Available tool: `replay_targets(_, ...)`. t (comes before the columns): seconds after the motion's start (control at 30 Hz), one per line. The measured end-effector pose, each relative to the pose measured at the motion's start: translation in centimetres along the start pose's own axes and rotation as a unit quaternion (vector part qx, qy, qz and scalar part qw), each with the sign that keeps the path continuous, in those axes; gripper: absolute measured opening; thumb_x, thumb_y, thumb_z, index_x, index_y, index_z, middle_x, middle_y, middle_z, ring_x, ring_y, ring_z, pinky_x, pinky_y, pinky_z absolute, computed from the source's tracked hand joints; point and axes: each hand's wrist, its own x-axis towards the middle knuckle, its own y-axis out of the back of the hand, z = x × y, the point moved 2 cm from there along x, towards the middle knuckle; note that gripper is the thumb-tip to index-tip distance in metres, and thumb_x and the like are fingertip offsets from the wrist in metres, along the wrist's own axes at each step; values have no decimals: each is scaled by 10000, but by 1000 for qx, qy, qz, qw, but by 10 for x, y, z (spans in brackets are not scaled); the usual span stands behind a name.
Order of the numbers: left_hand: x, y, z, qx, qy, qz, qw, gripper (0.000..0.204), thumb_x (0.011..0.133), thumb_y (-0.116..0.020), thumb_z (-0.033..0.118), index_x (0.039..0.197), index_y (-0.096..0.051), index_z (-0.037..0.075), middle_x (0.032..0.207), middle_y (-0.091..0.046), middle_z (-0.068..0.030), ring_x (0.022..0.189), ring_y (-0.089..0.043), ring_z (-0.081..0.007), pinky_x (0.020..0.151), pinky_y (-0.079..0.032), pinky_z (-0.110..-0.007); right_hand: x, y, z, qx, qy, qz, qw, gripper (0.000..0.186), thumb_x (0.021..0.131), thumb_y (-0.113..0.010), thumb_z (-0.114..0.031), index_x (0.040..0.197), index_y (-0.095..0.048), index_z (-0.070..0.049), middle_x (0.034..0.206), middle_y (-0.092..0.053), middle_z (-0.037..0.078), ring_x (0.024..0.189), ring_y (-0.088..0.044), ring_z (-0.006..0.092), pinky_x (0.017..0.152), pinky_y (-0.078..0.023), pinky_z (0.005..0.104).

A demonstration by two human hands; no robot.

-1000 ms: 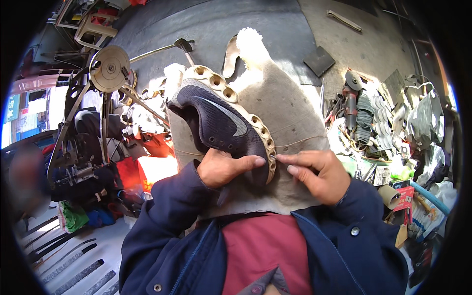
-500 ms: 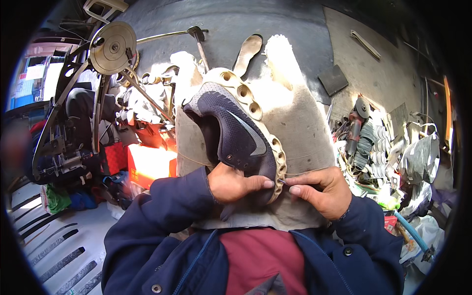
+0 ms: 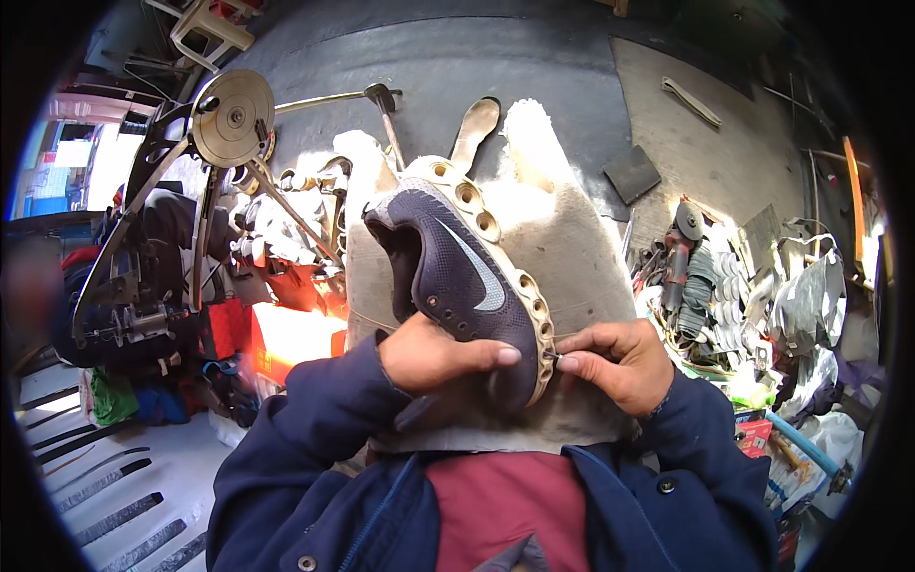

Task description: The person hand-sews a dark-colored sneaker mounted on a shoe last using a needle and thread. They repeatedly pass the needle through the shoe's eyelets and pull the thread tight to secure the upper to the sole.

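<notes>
My left grip (image 3: 431,357) clasps the shoe (image 3: 448,272), long axis slanting toe-right toward me; my right grip (image 3: 620,367) pinches a thin tool (image 3: 552,356).

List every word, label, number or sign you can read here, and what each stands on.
No words or numbers are readable.
Dark shoe: pale curved mark, no readable lettering.
Red box at left: markings too small to read.
Small red box at right: print too small to read.

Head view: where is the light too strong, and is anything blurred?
In the head view, glare on the red box and the far ends of the cloth; in the head view, a shape at the left edge is blurred, the shoe fairly sharp.
</notes>
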Motion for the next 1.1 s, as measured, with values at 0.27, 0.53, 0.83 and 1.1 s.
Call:
replay_targets(0.27,-23,21,2,-24,27,-69,997,482,991,-637,67,1448,-504,-6,1361,-618,-75,1265,-548,-164,1086,-422,-327,-3,7,0,-28,38,-8,999,203,961,-714,-86,1103,-737,57,843,-739,49,785,-662,77,752,-538,244)
replay_targets(0.53,-12,31,-8,15,-68,-67,995,430,915,-557,-47,1342,-601,-23,1251,-671,-53,1137,-594,-129,990,-475,-315,-5,6,6,-51,55,-3,997,196,965,-705,-90,1094,-735,54,811,-734,55,761,-667,81,739,-532,241)
replay_targets(0.83,-21,9,16,535,-349,84,765,325,793,-675,11,1114,-688,61,1092,-685,-139,1036,-645,-368,866,-536,-442,-1,8,11,-47,60,1,997,189,961,-708,-82,1096,-739,47,815,-732,44,753,-661,77,731,-529,235)
replay_targets(1.1,-60,21,25,291,-162,248,910,74,1023,-542,87,996,-581,30,968,-722,-138,636,-672,-277,600,-526,-350,-1,10,15,8,54,-10,998,190,957,-731,-96,1095,-743,34,872,-737,21,789,-650,59,745,-530,230)
